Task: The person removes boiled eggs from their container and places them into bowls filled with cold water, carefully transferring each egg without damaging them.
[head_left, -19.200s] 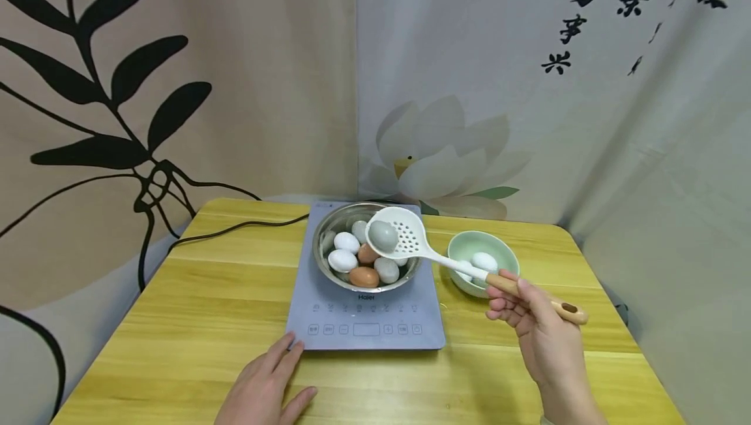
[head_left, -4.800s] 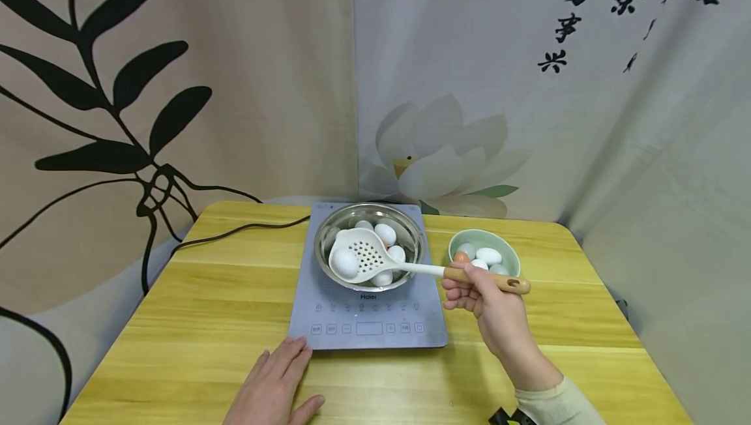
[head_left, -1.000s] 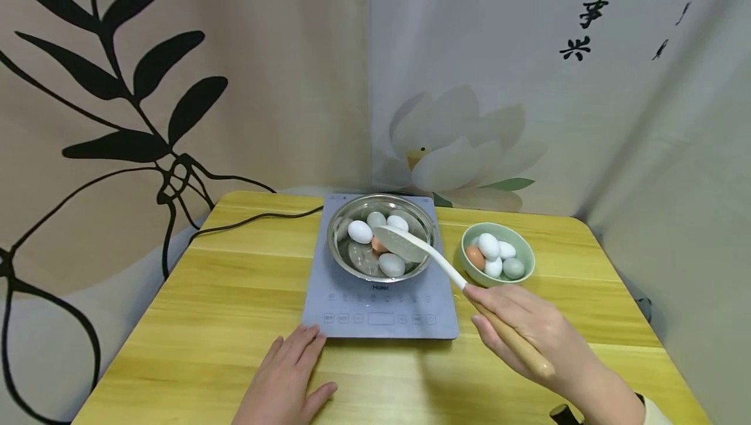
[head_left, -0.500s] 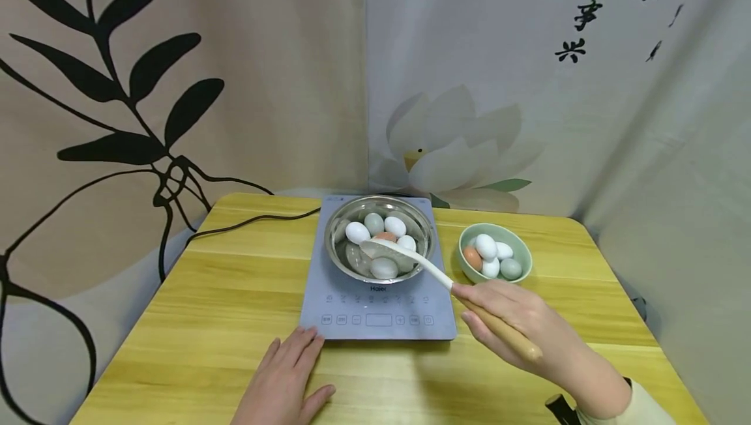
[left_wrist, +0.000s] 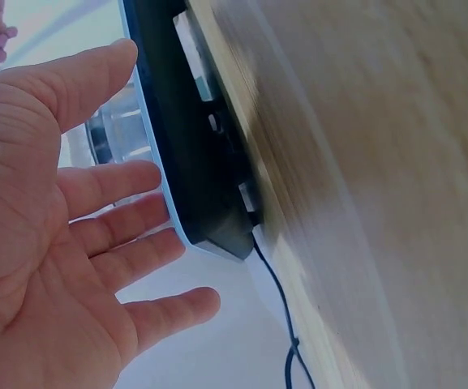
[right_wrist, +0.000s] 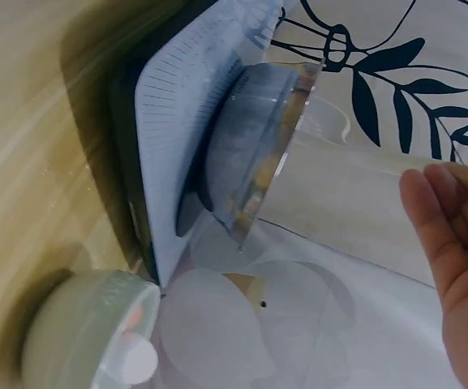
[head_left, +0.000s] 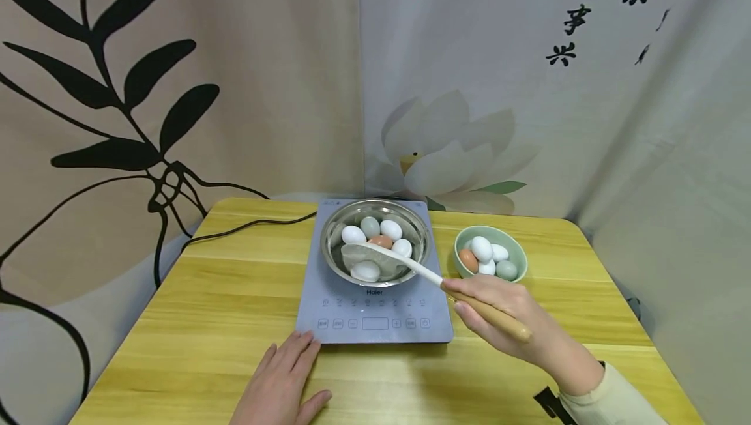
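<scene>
Right hand (head_left: 519, 304), at lower right, grips the slotted spoon (head_left: 419, 268) at the steel bowl (head_left: 414, 221) of eggs (head_left: 391, 229); left hand (head_left: 278, 382), at lower left, touches the induction cooker (head_left: 375, 312), fingers straight.

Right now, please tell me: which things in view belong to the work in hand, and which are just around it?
Belonging to the work:
spoon, in the right grip
metal bowl
green bowl
eggs, in both bowls
cooker, under the metal bowl

Apparently only around:
wooden table
black cable, on the table
printed curtains
</scene>
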The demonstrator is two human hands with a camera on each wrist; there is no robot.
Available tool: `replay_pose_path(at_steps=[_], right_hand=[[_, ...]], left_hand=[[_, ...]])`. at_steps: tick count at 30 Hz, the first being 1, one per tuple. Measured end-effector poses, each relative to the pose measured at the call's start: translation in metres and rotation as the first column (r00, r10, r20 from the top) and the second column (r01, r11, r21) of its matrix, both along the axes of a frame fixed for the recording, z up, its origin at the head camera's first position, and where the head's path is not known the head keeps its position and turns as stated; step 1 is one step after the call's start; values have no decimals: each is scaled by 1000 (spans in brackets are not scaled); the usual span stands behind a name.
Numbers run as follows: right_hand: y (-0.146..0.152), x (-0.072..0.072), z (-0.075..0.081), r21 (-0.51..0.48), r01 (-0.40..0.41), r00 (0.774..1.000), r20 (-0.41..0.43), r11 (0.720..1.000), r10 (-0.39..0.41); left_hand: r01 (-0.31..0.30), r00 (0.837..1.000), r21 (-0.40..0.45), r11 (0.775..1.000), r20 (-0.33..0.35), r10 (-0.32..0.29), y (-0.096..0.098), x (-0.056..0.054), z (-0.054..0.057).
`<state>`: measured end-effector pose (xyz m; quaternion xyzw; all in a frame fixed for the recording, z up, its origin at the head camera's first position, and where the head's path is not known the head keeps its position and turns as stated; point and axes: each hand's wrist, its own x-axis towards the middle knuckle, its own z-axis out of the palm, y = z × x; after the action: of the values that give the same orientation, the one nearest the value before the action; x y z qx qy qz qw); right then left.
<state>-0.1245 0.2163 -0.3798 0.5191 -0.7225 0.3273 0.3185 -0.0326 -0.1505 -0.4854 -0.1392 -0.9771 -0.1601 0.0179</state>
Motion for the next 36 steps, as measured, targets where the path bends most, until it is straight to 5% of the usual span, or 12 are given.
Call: replay_pose_path(at_steps=[5, 8, 12, 16, 19, 26, 32, 36], right_hand=[[3, -10, -16, -142, -76, 986, 133, 987, 95], [2, -7, -25, -230, -32, 940, 324, 973, 108], [-2, 0, -31, -309, 107, 801, 590, 945, 102], [-6, 2, -36, -364, 217, 649, 747, 906, 145], [-8, 2, -37, -383, 260, 581, 795, 887, 173], [-3, 3, -35, -404, 160, 599, 765, 901, 237], [7, 11, -27, -318, 174, 613, 776, 932, 151], [5, 19, -23, -291, 291, 564, 822, 911, 82]], left_hand=[[-1, 1000, -5, 1000, 8, 1, 1, 0, 0], [0, 1000, -12, 1000, -8, 0, 1, -1, 0], [1, 1000, -8, 1000, -5, -1, 1, -1, 0], [-1, 1000, 5, 1000, 14, 1, 1, -1, 0], [1, 1000, 8, 1000, 2, -1, 0, -1, -2], [11, 997, -12, 1000, -76, -12, -1, -1, -6], [11, 999, -1, 1000, -44, -11, -2, -1, -6], [10, 1000, -3, 1000, -23, -10, -2, -1, -6]])
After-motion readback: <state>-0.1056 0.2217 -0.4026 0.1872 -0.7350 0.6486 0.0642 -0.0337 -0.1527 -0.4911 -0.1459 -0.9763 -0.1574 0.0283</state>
